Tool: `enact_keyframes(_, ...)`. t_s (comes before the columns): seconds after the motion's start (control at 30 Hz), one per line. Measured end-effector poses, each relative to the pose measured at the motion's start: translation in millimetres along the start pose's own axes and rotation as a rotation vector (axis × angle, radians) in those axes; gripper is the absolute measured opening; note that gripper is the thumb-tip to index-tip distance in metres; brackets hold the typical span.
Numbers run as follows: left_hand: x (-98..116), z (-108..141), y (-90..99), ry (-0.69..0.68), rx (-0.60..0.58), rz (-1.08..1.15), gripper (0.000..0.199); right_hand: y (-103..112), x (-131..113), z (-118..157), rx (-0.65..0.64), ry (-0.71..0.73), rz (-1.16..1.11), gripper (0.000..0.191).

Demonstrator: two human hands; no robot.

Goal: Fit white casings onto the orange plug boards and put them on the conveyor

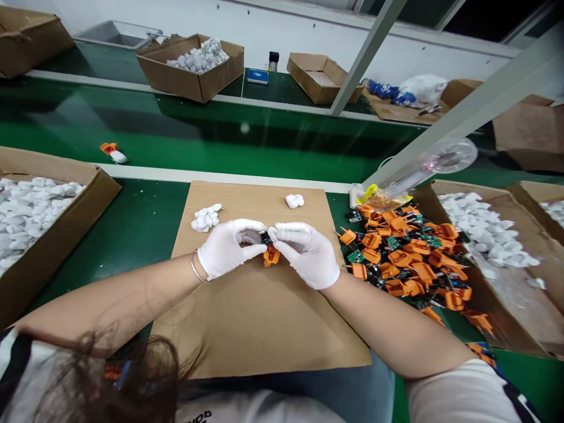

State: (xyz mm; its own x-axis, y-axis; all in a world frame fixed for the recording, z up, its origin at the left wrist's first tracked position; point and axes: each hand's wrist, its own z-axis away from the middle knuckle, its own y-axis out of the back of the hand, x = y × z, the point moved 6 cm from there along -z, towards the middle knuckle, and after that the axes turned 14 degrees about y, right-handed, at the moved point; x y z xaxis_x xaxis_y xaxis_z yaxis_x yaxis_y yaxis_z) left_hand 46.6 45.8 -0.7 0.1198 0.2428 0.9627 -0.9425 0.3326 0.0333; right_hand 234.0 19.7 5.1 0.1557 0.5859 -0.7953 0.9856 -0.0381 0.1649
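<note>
White gloves cover both hands, which meet over a brown cardboard sheet (259, 335). My left hand (231, 247) pinches a small dark circuit board (265, 237) between thumb and fingers. From the other side, my right hand (308, 249) closes its fingertips on the same board. An orange plastic housing (271, 256) hangs just below the board, partly hidden by the fingers. Beyond my left hand lies a cluster of small white pieces (206, 218). A smaller white cluster (294, 201) sits past my right hand.
Orange housings with green boards (408, 252) are heaped at right, beside a box of white pieces (489, 229) and a clear round fan (452, 155). Another white-filled box (35, 211) stands at left. An orange-and-white part (113, 153) rests on the green conveyor (198, 138).
</note>
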Motion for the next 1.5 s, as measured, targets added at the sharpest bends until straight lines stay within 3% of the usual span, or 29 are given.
enact_keyframes(0.13,0,1,-1.5,-0.018,-0.016,-0.022,0.040,0,-7,-3,-0.023,0.000,0.001,0.021)
enact_keyframes(0.27,-1,4,-3.9,-0.053,-0.035,-0.077,0.036,-3,-1,-4,-0.008,-0.201,-0.185,0.004)
enact_keyframes(0.37,5,7,-3.5,-0.163,-0.021,-0.187,0.028,-8,15,1,0.085,-0.471,-0.426,0.036)
enact_keyframes(0.43,12,10,-2.0,-0.266,-0.001,-0.238,0.025,-18,21,5,0.036,-0.633,-0.595,0.052)
enact_keyframes(0.53,19,13,-0.6,-0.347,0.018,-0.273,0.023,-32,20,7,-0.100,-0.764,-0.783,0.056)
enact_keyframes(0.83,22,19,-4.1,-0.439,-0.007,-0.240,0.016,-43,3,4,-0.296,-0.710,-0.896,0.044)
enact_keyframes(1.1,22,18,-6.2,-0.493,0.025,-0.362,0.021,-36,10,6,-0.155,-0.719,-0.805,0.047)
enact_keyframes(1.27,37,26,-11.9,-0.595,0.043,-0.513,0.053,-33,12,6,-0.095,-0.722,-0.693,0.041)
enact_keyframes(1.4,41,27,-17.3,-0.595,0.042,-0.609,0.039,-39,6,10,-0.188,-0.740,-0.647,0.038)
enact_keyframes(1.5,40,26,-17.6,-0.645,0.042,-0.602,0.031,-39,2,11,-0.171,-0.732,-0.646,0.039)
